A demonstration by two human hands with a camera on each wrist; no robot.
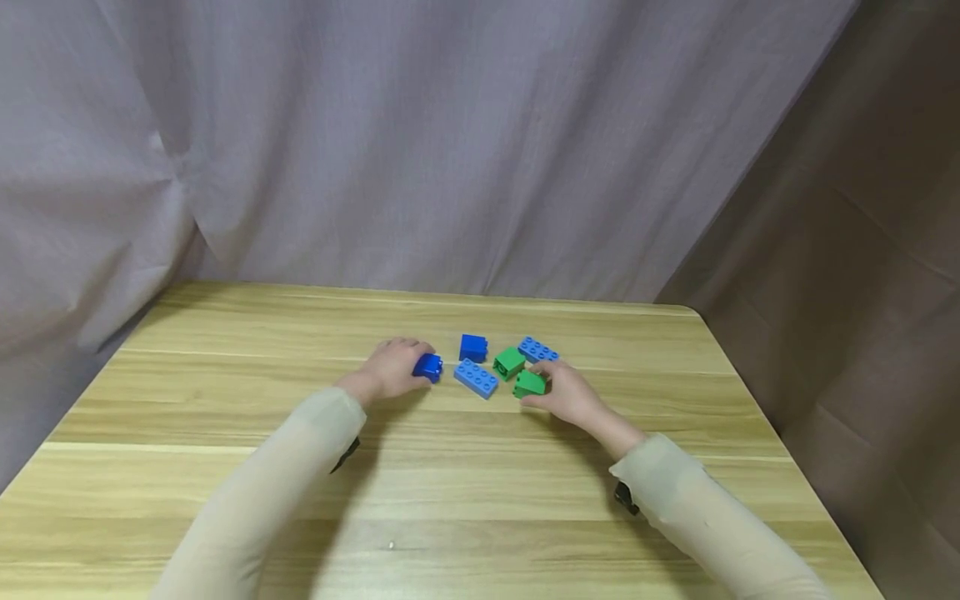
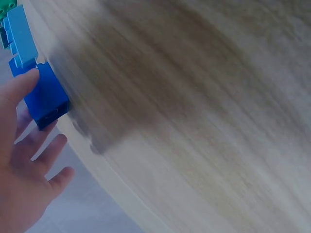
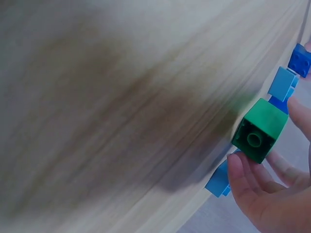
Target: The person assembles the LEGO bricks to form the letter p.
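In the head view my left hand [image 1: 392, 367] holds a dark blue toy building brick [image 1: 428, 367], its studs facing right. The left wrist view shows the thumb on one side of that brick [image 2: 47, 94] and fingers at the other, the remaining fingers spread. My right hand [image 1: 570, 395] grips a green brick [image 1: 529, 383] between thumb and fingers; its hollow underside [image 3: 254, 139] faces the right wrist camera. Between the hands lie a light blue eight-stud brick [image 1: 476, 378], a second dark blue brick [image 1: 472, 348] and another green brick [image 1: 509, 363].
A second light blue brick [image 1: 537, 350] lies just behind the right hand's fingers. Everything is on a wooden table [image 1: 465, 483], with a grey curtain [image 1: 450, 150] along its back edge and a brown one [image 1: 840, 275] at the right.
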